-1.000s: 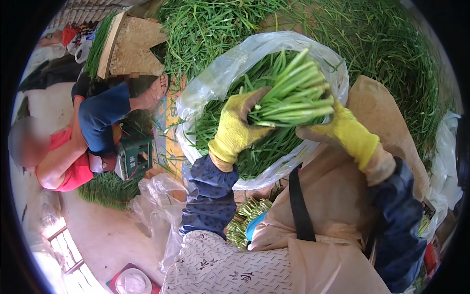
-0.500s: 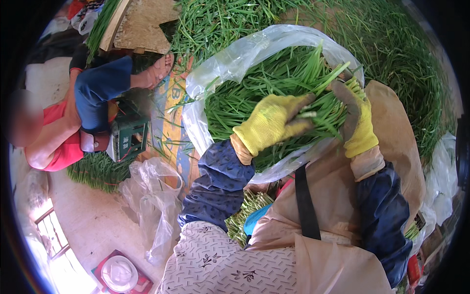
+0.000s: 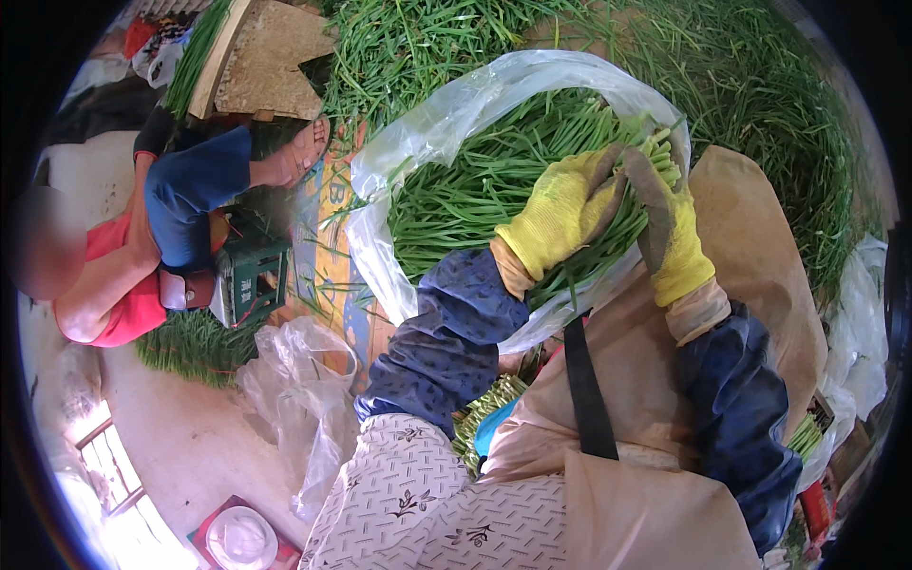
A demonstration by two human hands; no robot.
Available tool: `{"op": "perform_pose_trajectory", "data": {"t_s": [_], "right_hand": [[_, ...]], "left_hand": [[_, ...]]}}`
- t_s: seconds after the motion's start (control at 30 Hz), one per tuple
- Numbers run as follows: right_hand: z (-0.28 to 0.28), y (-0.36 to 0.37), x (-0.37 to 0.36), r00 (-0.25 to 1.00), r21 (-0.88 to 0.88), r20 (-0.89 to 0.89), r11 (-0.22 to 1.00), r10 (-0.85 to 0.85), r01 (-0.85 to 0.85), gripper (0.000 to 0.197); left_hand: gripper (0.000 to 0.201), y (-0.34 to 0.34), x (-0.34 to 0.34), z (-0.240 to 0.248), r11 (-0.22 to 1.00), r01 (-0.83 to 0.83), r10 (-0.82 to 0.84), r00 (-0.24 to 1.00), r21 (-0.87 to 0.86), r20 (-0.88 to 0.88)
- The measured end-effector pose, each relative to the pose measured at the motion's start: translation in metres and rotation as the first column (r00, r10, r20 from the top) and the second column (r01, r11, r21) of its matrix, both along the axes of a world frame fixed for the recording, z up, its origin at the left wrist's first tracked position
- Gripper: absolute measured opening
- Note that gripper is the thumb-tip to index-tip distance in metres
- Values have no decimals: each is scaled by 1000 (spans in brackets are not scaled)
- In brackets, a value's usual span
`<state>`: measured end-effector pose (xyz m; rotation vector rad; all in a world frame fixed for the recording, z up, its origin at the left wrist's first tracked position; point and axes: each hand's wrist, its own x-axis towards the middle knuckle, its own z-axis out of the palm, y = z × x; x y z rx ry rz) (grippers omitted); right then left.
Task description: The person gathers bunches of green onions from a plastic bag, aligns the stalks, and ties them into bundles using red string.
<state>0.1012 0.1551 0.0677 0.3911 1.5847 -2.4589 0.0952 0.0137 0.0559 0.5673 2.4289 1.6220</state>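
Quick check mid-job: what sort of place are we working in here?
Likely a produce sorting and packing spot on the floor of a farm shed or market. Loose green stalks lie heaped all round, a clear plastic bag is stuffed with them, and a second person sits beside more bundles.

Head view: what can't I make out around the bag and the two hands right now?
- Bundle of green stalks, head view: mostly covered by the left hand and right hand.
- Clear plastic bag: its bottom is hidden by the stalks inside and the forearms.
- Cut bunch at the lap: largely hidden by the left sleeve.
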Motion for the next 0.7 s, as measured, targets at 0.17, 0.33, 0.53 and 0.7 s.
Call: {"op": "perform_pose_trajectory", "data": {"t_s": [0.17, 0.33, 0.53, 0.7], "right_hand": [[-18, 6, -2, 992, 48, 126, 999, -24, 18, 57], [-28, 17, -8, 983, 27, 162, 996, -83, 80, 36], [-8, 18, -6, 988, 4, 125, 996, -87, 87, 28], [24, 20, 11, 993, 325, -112, 946, 34, 4, 25]], "left_hand": [[44, 11, 14, 20, 764, -33, -170, 953, -644, -251], [57, -23, -24, 62, 996, 28, 21, 826, -79, 563], [76, 1, -71, -32, 892, -89, 139, 987, -444, 82], [86, -5, -71, -68, 751, 368, -211, 920, -548, 329]]}}
